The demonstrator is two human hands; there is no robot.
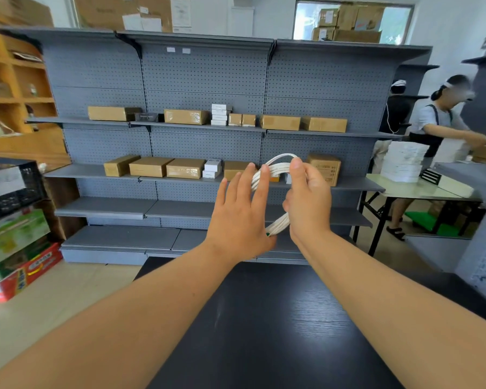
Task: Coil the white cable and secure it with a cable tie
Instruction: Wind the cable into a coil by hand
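Observation:
The white cable point(277, 169) is wound in several loops, held up in the air above the far end of the black table point(278, 318). My right hand point(309, 200) grips the coil's right side, thumb up over the top strands. My left hand point(240, 211) is flat with straight fingers; the loops pass around its fingers and down past its palm, where the lower strands point(278, 224) show between both hands. A small green bit point(268, 234) shows at the coil's lower end near my left palm. Whether that is the cable tie I cannot tell.
Grey pegboard shelving point(208, 80) with several cardboard boxes point(152, 167) stands behind the table. Stacked cartons point(14, 248) sit on the floor at left. At right a person point(438, 122) works at a folding table point(421, 189) holding white boxes.

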